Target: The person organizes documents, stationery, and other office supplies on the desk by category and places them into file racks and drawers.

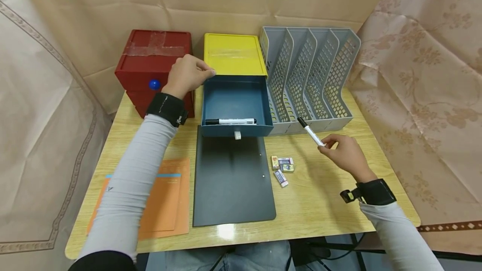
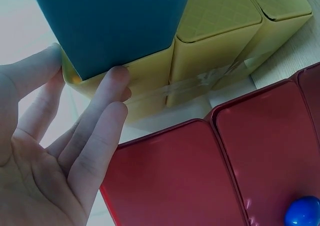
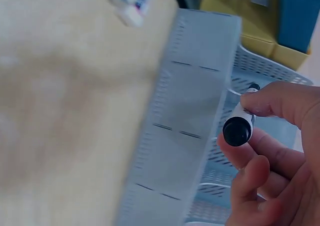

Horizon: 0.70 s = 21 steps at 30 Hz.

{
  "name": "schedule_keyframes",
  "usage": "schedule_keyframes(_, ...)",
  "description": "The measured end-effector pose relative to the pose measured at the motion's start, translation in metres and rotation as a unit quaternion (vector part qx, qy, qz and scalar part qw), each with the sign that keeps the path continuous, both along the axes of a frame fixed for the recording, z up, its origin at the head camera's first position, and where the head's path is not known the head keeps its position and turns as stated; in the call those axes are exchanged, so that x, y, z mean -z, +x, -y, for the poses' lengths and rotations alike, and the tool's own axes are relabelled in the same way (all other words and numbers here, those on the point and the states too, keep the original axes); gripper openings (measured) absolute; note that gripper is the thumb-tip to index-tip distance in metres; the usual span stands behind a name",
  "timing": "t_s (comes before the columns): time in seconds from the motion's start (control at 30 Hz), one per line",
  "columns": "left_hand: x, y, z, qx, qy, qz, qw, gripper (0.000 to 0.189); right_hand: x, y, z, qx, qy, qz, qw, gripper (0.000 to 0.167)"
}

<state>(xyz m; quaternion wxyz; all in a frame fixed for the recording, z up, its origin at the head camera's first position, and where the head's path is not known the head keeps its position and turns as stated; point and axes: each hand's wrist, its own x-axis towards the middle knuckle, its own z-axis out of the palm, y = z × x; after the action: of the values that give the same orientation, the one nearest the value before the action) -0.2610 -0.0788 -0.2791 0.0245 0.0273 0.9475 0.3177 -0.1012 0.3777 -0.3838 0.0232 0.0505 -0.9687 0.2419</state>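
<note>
My right hand (image 1: 344,156) pinches a white marker with a black cap (image 1: 311,132) between thumb and fingers, above the table in front of the grey file rack. In the right wrist view the marker (image 3: 238,128) points its black end at the camera. My left hand (image 1: 188,74) is at the front left corner of the yellow drawer box (image 1: 235,53), fingers fairly straight and touching its edge in the left wrist view. Below the yellow top, a blue drawer (image 1: 237,95) stands pulled out. Another black-capped marker (image 1: 235,121) lies along its front inside.
A red drawer box (image 1: 154,62) with a blue knob stands at left. The grey file rack (image 1: 312,124) is at the back right. A dark flat board (image 1: 233,183), several small erasers (image 1: 280,177) and orange folders (image 1: 162,204) lie on the wooden table (image 1: 312,212).
</note>
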Motion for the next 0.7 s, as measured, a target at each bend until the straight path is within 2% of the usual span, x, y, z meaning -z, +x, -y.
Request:
schedule_keyframes(0.2, 0.001, -0.001, 0.001, 0.006, 0.005, -0.005, 1.0000, 0.043, -0.039, -0.020, 0.013, -0.022, 0.001, -0.042, 0.9989, 0.015)
schedule_keyframes(0.4, 0.002, -0.001, 0.002, 0.007, 0.007, -0.003, 0.9999, 0.041, -0.075, -0.047, 0.042, -0.049, 0.007, -0.079, 0.9956, 0.014)
schedule_keyframes(0.57, 0.001, -0.001, 0.001, 0.007, 0.007, -0.005, 0.9999, 0.041, -0.103, -0.064, 0.078, -0.086, 0.009, -0.072, 0.9937, 0.015)
schedule_keyframes(0.7, 0.004, 0.000, 0.000, 0.006, 0.011, -0.009, 0.9999, 0.039, -0.114, -0.076, 0.110, -0.120, 0.016, -0.051, 0.9913, 0.016)
